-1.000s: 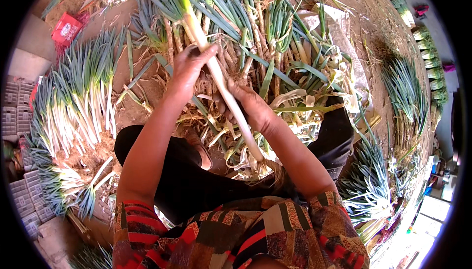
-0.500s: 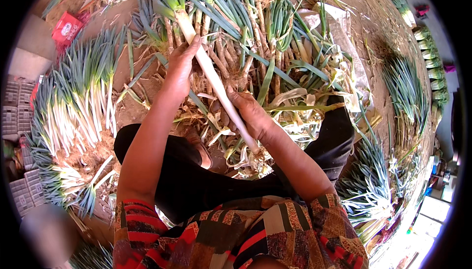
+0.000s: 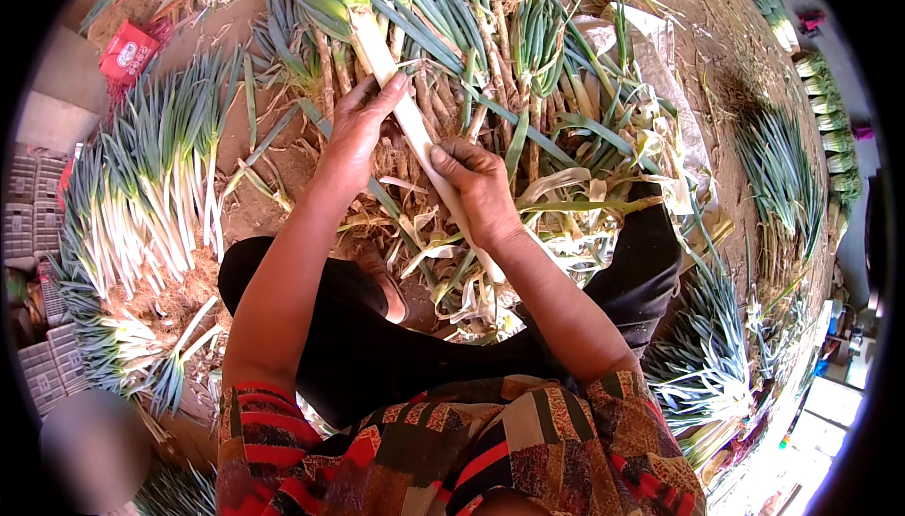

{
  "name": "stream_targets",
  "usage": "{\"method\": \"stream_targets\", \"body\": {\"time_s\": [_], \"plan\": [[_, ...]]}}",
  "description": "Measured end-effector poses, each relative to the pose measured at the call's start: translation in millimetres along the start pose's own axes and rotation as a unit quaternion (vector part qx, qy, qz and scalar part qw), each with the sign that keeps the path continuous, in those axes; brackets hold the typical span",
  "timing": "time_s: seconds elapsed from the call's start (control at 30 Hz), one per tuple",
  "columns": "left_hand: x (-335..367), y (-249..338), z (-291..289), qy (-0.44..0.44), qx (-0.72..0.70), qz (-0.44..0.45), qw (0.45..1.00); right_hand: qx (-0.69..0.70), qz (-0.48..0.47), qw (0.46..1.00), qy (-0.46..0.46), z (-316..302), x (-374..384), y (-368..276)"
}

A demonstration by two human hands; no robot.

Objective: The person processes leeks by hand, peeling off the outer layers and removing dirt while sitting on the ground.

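A long green onion (image 3: pixel 419 135) with a clean white shank slants across the middle, green leaves at the upper left and root end toward my lap. My left hand (image 3: pixel 362 128) is closed round the upper part of the shank, thumb lying along it. Lower down, my right hand (image 3: pixel 483 194) grips the shank with thumb and curled fingers. Behind both hands lies a heap of brown-skinned green onions (image 3: pixel 498 31). Loose peeled leaves and skins (image 3: pixel 566 181) lie to the right of my right hand, and more lie beneath the shank.
White-shanked green onions (image 3: pixel 156 205) lie in a row at left, roots toward me. Past them are a red box (image 3: pixel 128 52) and grey crates (image 3: pixel 36 191). More green onions (image 3: pixel 784 177) lie at right, with another bunch (image 3: pixel 707 356) nearer. A pale sheet (image 3: pixel 665 82) edges the heap.
My right hand has slid up the shank, closer to my left hand, and its fingers have curled in more. The left hand and the green onion have shifted slightly right.
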State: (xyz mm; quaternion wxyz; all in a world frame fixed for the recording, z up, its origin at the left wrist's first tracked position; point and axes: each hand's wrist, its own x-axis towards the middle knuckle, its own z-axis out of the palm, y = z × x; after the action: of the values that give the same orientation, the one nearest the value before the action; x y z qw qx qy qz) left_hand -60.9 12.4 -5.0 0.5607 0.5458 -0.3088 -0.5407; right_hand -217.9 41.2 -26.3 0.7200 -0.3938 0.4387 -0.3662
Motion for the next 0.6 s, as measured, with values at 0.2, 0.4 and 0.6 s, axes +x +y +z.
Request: {"method": "stream_targets", "body": {"time_s": [0.2,0.4,0.6], "plan": [[-2,0,-9,-0.07,0.004,0.014,0.997,0.171,0.14,0.974,-0.059,-14,1,6],[7,11,-12,-0.048,0.058,0.043,0.996,0.005,0.04,0.999,-0.014,-14,-15,14],[10,6,-15,-0.04,0.036,0.034,0.998,0.013,-0.011,1.0,0.008,-15,-11,12]]}}
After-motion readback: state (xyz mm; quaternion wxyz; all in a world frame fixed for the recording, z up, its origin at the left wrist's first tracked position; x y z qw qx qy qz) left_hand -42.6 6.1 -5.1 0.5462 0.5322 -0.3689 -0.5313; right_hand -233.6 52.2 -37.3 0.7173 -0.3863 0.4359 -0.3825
